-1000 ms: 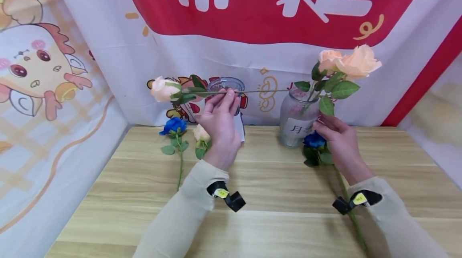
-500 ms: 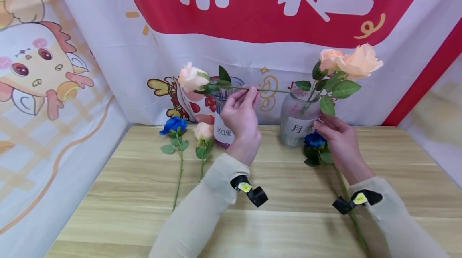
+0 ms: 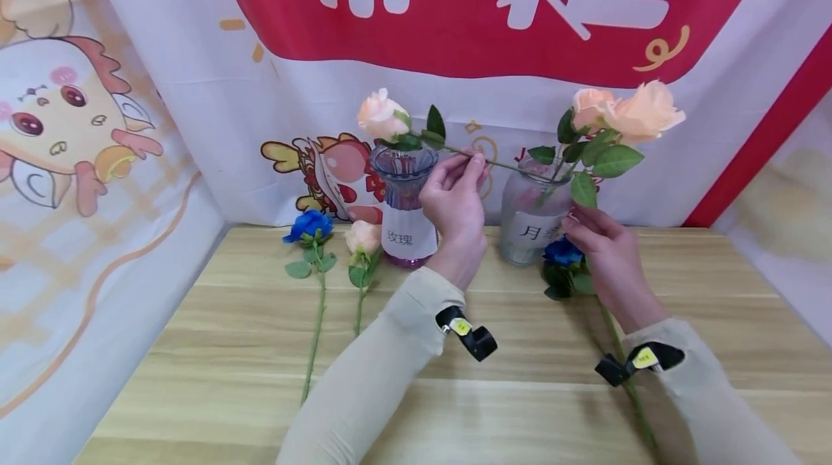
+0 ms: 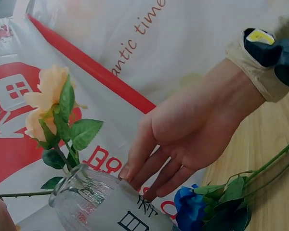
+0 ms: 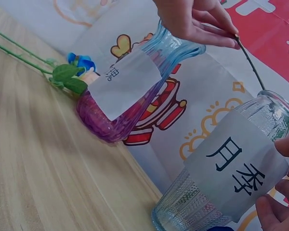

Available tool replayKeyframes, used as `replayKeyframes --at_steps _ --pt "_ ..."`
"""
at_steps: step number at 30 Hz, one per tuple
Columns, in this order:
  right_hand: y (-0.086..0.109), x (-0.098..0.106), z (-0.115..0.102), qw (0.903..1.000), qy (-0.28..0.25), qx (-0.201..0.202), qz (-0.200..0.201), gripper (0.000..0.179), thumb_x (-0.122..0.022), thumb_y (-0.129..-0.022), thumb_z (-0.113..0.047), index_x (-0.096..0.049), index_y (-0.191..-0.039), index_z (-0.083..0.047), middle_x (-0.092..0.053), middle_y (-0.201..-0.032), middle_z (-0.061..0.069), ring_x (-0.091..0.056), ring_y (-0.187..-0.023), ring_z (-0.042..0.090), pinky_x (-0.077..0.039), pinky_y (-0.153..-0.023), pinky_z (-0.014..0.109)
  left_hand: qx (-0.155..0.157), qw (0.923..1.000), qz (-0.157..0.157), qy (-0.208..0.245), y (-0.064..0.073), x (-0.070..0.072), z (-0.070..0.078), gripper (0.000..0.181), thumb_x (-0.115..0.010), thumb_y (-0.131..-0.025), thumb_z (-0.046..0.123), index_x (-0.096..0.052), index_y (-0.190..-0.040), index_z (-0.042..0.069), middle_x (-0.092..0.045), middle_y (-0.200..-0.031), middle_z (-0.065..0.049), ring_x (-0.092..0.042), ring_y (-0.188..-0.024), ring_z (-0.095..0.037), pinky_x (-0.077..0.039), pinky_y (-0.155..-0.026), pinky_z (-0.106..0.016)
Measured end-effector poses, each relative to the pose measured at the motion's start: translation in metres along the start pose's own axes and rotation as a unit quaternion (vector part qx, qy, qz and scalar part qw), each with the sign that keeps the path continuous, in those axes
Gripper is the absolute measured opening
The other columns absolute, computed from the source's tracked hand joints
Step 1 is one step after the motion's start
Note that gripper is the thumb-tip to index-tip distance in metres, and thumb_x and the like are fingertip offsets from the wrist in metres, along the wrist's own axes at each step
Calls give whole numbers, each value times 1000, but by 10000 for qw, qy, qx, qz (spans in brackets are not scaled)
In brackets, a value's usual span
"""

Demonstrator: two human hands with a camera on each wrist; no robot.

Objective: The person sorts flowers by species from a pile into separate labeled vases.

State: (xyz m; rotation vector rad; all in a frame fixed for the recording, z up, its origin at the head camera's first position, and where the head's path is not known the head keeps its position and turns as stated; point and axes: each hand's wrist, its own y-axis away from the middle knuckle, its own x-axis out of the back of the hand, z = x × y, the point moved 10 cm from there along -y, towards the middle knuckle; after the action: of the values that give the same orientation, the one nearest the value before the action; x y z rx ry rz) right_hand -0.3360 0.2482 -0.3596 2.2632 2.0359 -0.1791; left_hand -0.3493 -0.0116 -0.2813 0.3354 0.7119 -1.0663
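Note:
My left hand (image 3: 455, 198) pinches the thorny stem of a pale pink rose (image 3: 382, 116) between thumb and fingers. The bloom points left, and the stem slopes down rightward to the mouth of a clear glass vase (image 3: 518, 198). In the right wrist view the stem's end (image 5: 260, 82) meets the vase rim. The fingers and thumb of my right hand (image 3: 607, 255) hold the vase's right side, at the edge of its white label (image 5: 236, 163). Peach roses (image 3: 643, 115) with green leaves stand in this vase, leaning right.
Behind my left hand stands a blue-to-purple glass vase (image 3: 399, 194) with a white label. A blue rose (image 3: 310, 225) and a pale pink rose (image 3: 364, 237) lie on the wooden table (image 3: 227, 349) at left. Another blue rose (image 3: 563, 252) lies beneath my right hand.
My left hand has moved right with the pink rose, and its bloom has risen. The stem now tilts down toward the clear vase. My right hand stays at the vase.

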Motion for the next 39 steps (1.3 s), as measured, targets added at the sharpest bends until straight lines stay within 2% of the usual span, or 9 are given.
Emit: replayKeyframes --at_steps 3,6,13,20,25,28,31,35,39 --pt "1 1 0 10000 27 -36 -21 77 -78 -98 -24 -40 -163 -5 -42 -170 10 -63 -122 -4 -55 -100 12 44 9999 -58 -76 0 -6 -6 17 -81 -87 -6 -77 -104 -7 -78 -90 -8 -75 -75 -11 -68 -83 -36" --pt "1 -1 0 9999 51 -61 -83 78 -77 -99 -25 -38 -164 -6 -38 -172 11 -63 -123 -4 -55 -101 13 69 9998 -79 -190 1 -12 -12 18 -81 -88 -4 -78 -106 -7 -79 -91 -10 -75 -76 -11 -68 -80 -33" --pt "0 -3 2 9999 94 -100 -91 77 -76 -100 -27 -38 -164 -9 -37 -173 10 -62 -125 -3 -53 -109 18 119 9968 -70 -789 -1 -24 -25 12 -83 -91 7 -83 -103 4 -82 -98 -10 -77 -82 -12 -67 -80 -28" --pt "1 4 3 9999 -142 -85 -39 77 -77 -99 -24 -39 -164 -8 -44 -169 7 -63 -122 -3 -55 -102 15 71 9908 -199 -1337 -8 -34 -31 10 -83 -92 14 -85 -102 11 -82 -96 -1 -75 -83 -7 -65 -79 -23" --pt "1 2 4 9998 8 -191 -85 79 -76 -99 -28 -36 -166 -10 -37 -173 10 -58 -132 1 -49 -116 22 -249 9851 -177 -1691 -14 -36 -27 11 -83 -92 12 -85 -102 9 -83 -97 -3 -74 -78 -6 -64 -76 -21" --pt "1 0 5 9996 53 -270 -118 79 -76 -100 -29 -35 -166 -14 -36 -173 9 -54 -140 4 -42 -123 28 -273 9815 -164 -1886 -16 -38 -28 12 -84 -92 12 -85 -103 9 -83 -97 -4 -72 -76 -3 -62 -73 -18" --pt "1 1 3 9994 101 -273 -163 78 -75 -101 -30 -35 -166 -17 -36 -174 6 -51 -144 7 -44 -121 26 -204 9764 -235 -2136 -15 -42 -31 14 -85 -91 14 -85 -104 11 -83 -97 -3 -71 -78 0 -60 -73 -15" --pt "0 2 1 9993 112 -298 -174 76 -74 -101 -30 -37 -166 -19 -36 -174 6 -50 -146 9 -52 -109 17 -248 9680 -356 -2471 -16 -46 -35 15 -86 -90 18 -86 -104 13 -84 -97 0 -71 -80 1 -58 -74 -14" --pt "0 1 3 9988 90 -450 -189 76 -74 -101 -31 -36 -166 -23 -34 -175 3 -46 -152 11 -50 -113 20 -248 9600 -498 -2745 -20 -48 -37 15 -86 -91 21 -86 -104 16 -83 -98 2 -69 -81 1 -58 -74 -14"
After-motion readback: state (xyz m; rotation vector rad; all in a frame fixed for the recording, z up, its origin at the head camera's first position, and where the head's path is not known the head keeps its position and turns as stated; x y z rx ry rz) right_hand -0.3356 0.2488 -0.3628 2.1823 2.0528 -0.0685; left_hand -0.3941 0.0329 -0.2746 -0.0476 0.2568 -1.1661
